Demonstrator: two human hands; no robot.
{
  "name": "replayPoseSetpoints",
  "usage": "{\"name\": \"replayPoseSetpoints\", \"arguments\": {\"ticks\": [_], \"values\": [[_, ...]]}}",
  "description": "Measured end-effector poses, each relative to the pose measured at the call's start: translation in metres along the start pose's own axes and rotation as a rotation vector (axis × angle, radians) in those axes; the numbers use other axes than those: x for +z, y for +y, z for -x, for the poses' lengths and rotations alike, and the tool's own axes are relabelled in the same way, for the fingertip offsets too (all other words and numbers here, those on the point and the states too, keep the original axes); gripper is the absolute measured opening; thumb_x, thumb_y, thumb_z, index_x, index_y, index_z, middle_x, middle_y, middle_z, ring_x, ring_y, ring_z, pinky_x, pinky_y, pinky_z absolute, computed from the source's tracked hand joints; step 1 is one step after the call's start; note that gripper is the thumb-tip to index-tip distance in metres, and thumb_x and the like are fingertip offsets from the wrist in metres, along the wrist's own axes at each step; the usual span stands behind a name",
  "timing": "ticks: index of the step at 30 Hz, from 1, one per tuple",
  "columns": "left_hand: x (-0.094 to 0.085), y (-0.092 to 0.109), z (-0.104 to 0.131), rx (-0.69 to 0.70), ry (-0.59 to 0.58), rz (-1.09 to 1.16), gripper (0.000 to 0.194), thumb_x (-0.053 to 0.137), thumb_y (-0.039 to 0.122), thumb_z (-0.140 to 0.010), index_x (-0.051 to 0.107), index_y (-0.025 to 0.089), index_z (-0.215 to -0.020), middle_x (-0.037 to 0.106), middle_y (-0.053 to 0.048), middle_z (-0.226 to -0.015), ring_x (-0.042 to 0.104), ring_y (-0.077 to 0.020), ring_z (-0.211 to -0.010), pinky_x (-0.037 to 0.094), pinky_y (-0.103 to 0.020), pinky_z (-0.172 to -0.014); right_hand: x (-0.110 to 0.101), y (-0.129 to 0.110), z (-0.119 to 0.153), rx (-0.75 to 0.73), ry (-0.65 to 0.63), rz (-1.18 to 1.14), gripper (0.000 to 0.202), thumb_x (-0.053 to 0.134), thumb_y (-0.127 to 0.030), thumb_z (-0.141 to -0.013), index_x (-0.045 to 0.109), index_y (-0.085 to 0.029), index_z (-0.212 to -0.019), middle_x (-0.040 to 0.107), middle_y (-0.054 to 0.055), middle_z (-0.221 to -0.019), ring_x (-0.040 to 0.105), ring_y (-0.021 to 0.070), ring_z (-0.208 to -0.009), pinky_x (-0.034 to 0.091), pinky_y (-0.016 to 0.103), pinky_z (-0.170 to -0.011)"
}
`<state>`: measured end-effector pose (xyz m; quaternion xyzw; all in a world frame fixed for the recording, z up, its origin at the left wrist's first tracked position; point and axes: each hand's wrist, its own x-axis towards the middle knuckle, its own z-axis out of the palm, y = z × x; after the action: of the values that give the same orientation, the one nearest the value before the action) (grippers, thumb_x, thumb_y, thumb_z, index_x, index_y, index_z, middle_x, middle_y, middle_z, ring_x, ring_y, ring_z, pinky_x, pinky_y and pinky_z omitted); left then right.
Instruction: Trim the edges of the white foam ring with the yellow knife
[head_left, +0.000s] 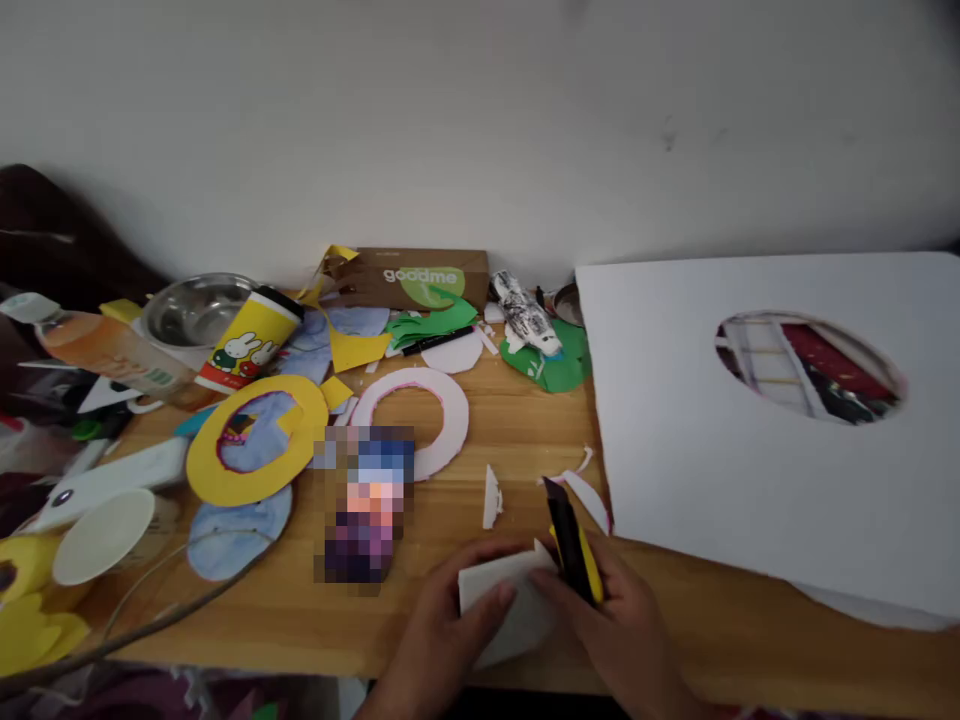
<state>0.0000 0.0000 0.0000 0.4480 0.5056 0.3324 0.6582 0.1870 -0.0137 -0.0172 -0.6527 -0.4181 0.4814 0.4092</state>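
Near the table's front edge, my left hand [457, 615] is closed on a white foam board piece [514, 615], its thumb lying across the near face. My right hand [619, 620] grips a black and yellow utility knife [574, 550], which points up and away from me. The fingers of that hand also touch the board piece at its right side. Just beyond my hands lie a small white offcut [491, 497] and a curved white scrap [587, 500]. Whether the knife's blade is out cannot be made out.
A large white board [675, 480] with an oval hole covers the right. A white ring [454, 415], a yellow ring [206, 470] and a phone [367, 510] lie left of centre. Behind stand a brown box [360, 275], a steel bowl [195, 310] and a yellow-red cup [251, 340].
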Motion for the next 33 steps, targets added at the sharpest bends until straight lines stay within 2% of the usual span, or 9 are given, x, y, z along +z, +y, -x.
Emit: {"name": "replayPoseSetpoints", "arguments": {"ticks": [5, 10, 15, 18, 21, 23, 26, 29, 33], "values": [[0.008, 0.002, -0.002, 0.129, 0.063, -0.106, 0.036, 0.061, 0.045, -0.093, 0.074, 0.026, -0.12, 0.074, -0.008, -0.125, 0.068, -0.0264, -0.117, 0.051, -0.04, -0.104, 0.007, -0.008, -0.007, -0.185, 0.051, 0.053, 0.031, 0.073, -0.046, -0.081, 0.071, -0.021, -0.098, 0.075, 0.005, -0.088, 0.071, 0.0204, -0.078, 0.059, 0.027, -0.07], [0.003, -0.01, -0.003, 0.108, 0.183, -0.132, 0.043, 0.061, 0.05, -0.093, 0.073, 0.023, -0.123, 0.072, -0.009, -0.129, 0.066, -0.0289, -0.119, 0.052, -0.04, -0.103, 0.003, -0.007, -0.012, -0.263, -0.04, 0.08, 0.02, 0.064, -0.037, -0.09, 0.071, -0.023, -0.102, 0.073, 0.003, -0.09, 0.07, 0.0189, -0.08, 0.057, 0.026, -0.072], [0.007, -0.014, -0.005, 0.161, 0.204, -0.231, 0.036, 0.059, 0.044, -0.095, 0.073, 0.024, -0.122, 0.074, -0.008, -0.125, 0.07, -0.0255, -0.115, 0.056, -0.035, -0.099, 0.001, -0.002, -0.012, -0.267, -0.014, 0.076, 0.017, 0.063, -0.032, -0.089, 0.068, -0.023, -0.101, 0.072, 0.002, -0.09, 0.069, 0.0179, -0.08, 0.056, 0.026, -0.074], [0.011, -0.018, -0.006, 0.34, 0.225, -0.416, 0.032, 0.057, 0.032, -0.096, 0.071, 0.023, -0.123, 0.075, -0.008, -0.123, 0.071, -0.0239, -0.113, 0.057, -0.035, -0.097, 0.005, -0.002, -0.009, -0.275, 0.02, 0.076, 0.014, 0.062, -0.028, -0.087, 0.066, -0.022, -0.099, 0.07, 0.001, -0.086, 0.067, 0.0165, -0.077, 0.055, 0.025, -0.071], [0.013, -0.026, -0.009, 0.569, 0.247, -0.644, 0.039, 0.055, 0.019, -0.094, 0.065, 0.022, -0.131, 0.074, -0.011, -0.125, 0.071, -0.0235, -0.113, 0.059, -0.036, -0.095, 0.009, -0.005, -0.007, -0.274, 0.035, 0.082, 0.012, 0.062, -0.026, -0.086, 0.064, -0.022, -0.097, 0.068, -0.001, -0.082, 0.065, 0.0155, -0.072, 0.054, 0.023, -0.068], [0.012, -0.032, -0.011, 0.674, 0.284, -0.723, 0.042, 0.054, 0.014, -0.094, 0.063, 0.024, -0.134, 0.074, -0.01, -0.124, 0.071, -0.0222, -0.114, 0.059, -0.034, -0.095, 0.008, -0.005, -0.005, -0.281, 0.034, 0.088, 0.011, 0.062, -0.028, -0.089, 0.063, -0.023, -0.099, 0.068, -0.001, -0.083, 0.066, 0.0156, -0.073, 0.055, 0.024, -0.068], [0.008, -0.038, -0.013, 0.754, 0.338, -0.735, 0.05, 0.052, 0.007, -0.094, 0.058, 0.028, -0.139, 0.072, -0.007, -0.127, 0.067, -0.0195, -0.118, 0.056, -0.033, -0.1, 0.001, 0.0, 0.007, -0.396, 0.063, 0.16, 0.017, 0.056, -0.028, -0.096, 0.061, -0.026, -0.112, 0.07, 0.004, -0.102, 0.069, 0.0188, -0.092, 0.058, 0.027, -0.082], [0.004, -0.041, -0.013, 0.731, 0.415, -0.716, 0.053, 0.053, 0.007, -0.094, 0.056, 0.03, -0.141, 0.068, -0.006, -0.131, 0.065, -0.0187, -0.122, 0.054, -0.031, -0.102, -0.006, 0.011, 0.026, -0.59, 0.04, 0.291, 0.031, 0.051, -0.026, -0.098, 0.057, -0.027, -0.128, 0.068, 0.01, -0.121, 0.068, 0.0246, -0.111, 0.058, 0.032, -0.091], [0.001, -0.045, -0.015, 0.713, 0.466, -0.702, 0.051, 0.057, 0.009, -0.093, 0.057, 0.029, -0.14, 0.066, -0.007, -0.132, 0.065, -0.0211, -0.119, 0.055, -0.033, -0.1, -0.008, 0.021, 0.04, -0.628, 0.019, 0.47, 0.039, 0.049, -0.022, -0.099, 0.052, -0.026, -0.138, 0.073, 0.01, -0.117, 0.073, 0.0252, -0.102, 0.061, 0.034, -0.088]]}}
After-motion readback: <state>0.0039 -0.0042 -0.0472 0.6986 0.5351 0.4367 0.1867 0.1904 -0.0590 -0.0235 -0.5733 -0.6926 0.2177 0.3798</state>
